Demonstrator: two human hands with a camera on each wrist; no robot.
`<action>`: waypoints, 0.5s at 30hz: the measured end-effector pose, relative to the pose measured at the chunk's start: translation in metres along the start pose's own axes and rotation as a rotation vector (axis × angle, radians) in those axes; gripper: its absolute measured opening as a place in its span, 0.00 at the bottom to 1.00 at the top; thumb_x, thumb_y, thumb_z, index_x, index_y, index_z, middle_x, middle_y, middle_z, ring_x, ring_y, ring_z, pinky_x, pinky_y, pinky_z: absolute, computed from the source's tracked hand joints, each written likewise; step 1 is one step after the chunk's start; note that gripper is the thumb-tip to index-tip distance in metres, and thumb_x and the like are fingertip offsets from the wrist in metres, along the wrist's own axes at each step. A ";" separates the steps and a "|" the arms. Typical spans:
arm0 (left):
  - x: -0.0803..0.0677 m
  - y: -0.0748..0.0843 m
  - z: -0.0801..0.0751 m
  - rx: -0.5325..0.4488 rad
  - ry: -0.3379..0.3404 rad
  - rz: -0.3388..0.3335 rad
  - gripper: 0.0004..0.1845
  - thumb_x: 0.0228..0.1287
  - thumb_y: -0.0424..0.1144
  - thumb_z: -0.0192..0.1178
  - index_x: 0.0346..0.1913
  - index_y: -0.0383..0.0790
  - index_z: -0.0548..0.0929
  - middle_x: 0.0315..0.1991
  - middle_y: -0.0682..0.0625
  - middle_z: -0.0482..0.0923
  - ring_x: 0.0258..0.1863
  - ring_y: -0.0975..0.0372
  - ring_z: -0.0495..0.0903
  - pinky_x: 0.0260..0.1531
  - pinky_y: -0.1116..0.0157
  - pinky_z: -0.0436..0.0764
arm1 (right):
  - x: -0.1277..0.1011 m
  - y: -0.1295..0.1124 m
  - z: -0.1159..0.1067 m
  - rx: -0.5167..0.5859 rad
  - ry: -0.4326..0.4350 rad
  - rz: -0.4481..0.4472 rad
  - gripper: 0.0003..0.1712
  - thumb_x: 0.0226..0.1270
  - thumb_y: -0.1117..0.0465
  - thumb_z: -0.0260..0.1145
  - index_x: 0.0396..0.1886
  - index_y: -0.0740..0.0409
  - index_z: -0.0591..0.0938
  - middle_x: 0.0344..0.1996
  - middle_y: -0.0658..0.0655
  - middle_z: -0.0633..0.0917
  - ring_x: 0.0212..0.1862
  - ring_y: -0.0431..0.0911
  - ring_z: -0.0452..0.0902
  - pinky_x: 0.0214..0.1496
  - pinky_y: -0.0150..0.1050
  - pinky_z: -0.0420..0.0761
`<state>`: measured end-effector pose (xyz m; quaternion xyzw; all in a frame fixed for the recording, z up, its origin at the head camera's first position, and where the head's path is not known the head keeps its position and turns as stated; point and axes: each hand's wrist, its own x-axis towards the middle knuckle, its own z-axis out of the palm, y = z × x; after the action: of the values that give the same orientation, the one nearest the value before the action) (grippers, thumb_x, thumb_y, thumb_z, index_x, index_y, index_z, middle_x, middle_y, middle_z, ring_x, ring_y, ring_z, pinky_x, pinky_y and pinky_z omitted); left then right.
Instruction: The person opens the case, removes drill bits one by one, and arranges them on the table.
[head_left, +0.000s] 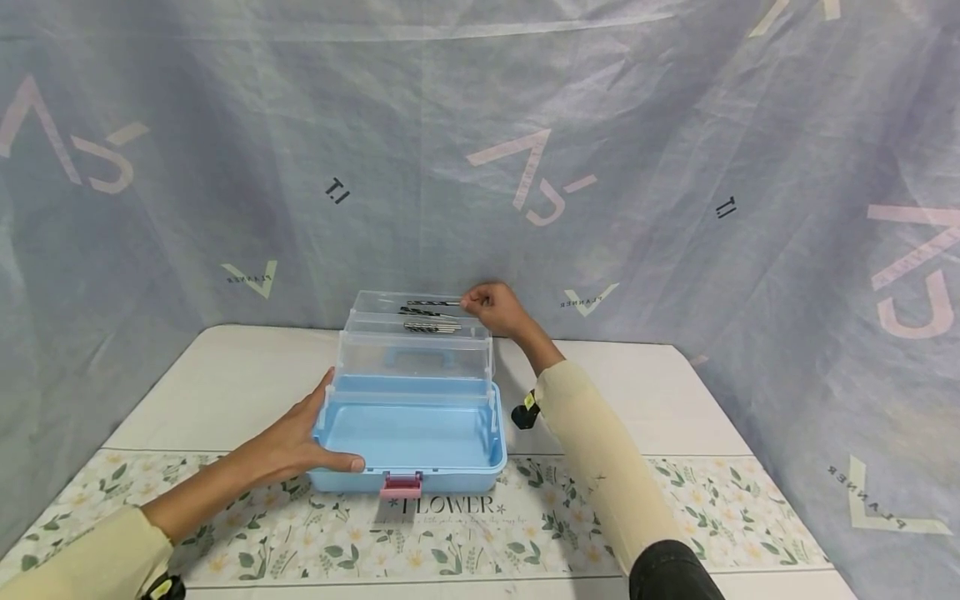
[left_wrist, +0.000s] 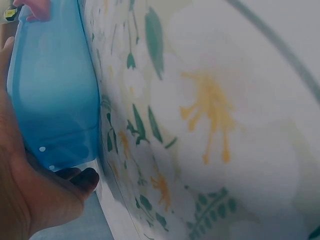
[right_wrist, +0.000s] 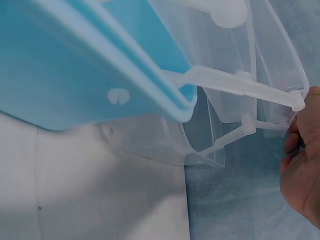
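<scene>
A blue toolbox (head_left: 408,482) with a pink latch (head_left: 401,486) stands open on the table. Clear tiered trays (head_left: 412,357) rise behind its base on white hinge arms (right_wrist: 245,85). My left hand (head_left: 300,442) grips the box's left side, thumb over the front rim and fingers along the side wall. At the top tray, my right hand (head_left: 495,308) pinches the right end of a dark drill bit (head_left: 435,303). Several more dark drill bits (head_left: 420,313) lie in the tray below, with silver ones (head_left: 432,327) in the tray nearest the base. The right fingertips are partly hidden in the right wrist view.
The box sits on a white table (head_left: 615,400) across which runs a flowered strip (head_left: 300,542). A grey-blue printed cloth (head_left: 420,167) hangs close behind the raised trays and along both sides of the table.
</scene>
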<state>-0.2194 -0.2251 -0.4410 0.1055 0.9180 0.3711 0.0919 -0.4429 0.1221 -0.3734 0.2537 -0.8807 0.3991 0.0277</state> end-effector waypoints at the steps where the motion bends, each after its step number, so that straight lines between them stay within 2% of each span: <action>1: 0.000 0.000 0.000 0.002 0.002 0.001 0.88 0.53 0.65 0.87 0.93 0.48 0.24 0.91 0.22 0.37 0.87 0.20 0.48 0.70 0.18 0.71 | -0.001 0.000 -0.001 0.005 -0.001 -0.004 0.16 0.88 0.58 0.67 0.56 0.67 0.92 0.49 0.65 0.91 0.41 0.46 0.77 0.45 0.38 0.77; 15: 0.000 -0.001 0.001 -0.002 0.011 0.006 0.89 0.52 0.64 0.88 0.93 0.49 0.23 0.91 0.22 0.37 0.87 0.20 0.47 0.70 0.17 0.69 | -0.016 0.007 -0.020 0.060 -0.001 -0.054 0.15 0.87 0.60 0.68 0.58 0.67 0.92 0.49 0.64 0.91 0.39 0.44 0.72 0.45 0.38 0.73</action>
<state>-0.2197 -0.2250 -0.4423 0.1062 0.9178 0.3728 0.0861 -0.4351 0.1470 -0.3690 0.2784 -0.8611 0.4244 0.0304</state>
